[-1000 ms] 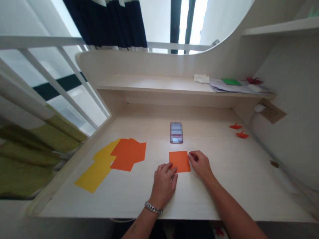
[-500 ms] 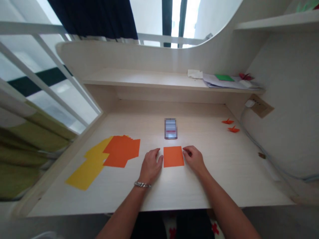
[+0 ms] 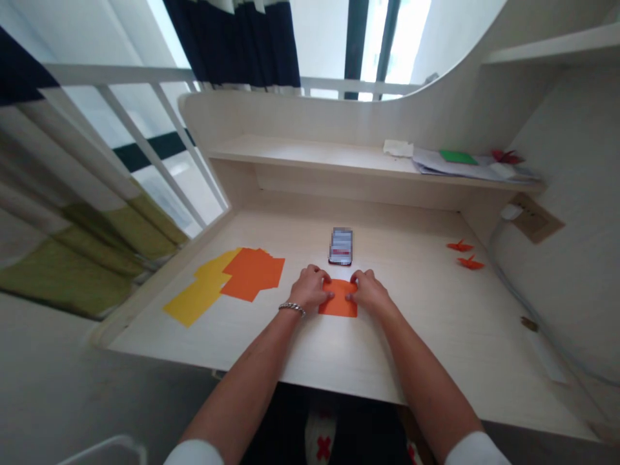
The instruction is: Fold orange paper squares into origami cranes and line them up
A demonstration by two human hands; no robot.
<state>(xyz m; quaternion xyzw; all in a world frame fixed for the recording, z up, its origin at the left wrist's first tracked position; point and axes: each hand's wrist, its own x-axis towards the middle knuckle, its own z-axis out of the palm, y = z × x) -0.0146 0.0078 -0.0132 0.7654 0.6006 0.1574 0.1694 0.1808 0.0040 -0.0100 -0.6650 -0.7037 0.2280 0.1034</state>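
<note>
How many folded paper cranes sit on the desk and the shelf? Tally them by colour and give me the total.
Orange paper cranes: 2
Red paper crane: 1
Total: 3

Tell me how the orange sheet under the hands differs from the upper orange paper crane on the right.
The orange sheet lies flat, while the upper orange paper crane is folded into a bird shape. The sheet is larger than the crane. The left hand and right hand press on the sheet; nothing touches the crane. Both are orange paper on the pale desk.
</note>
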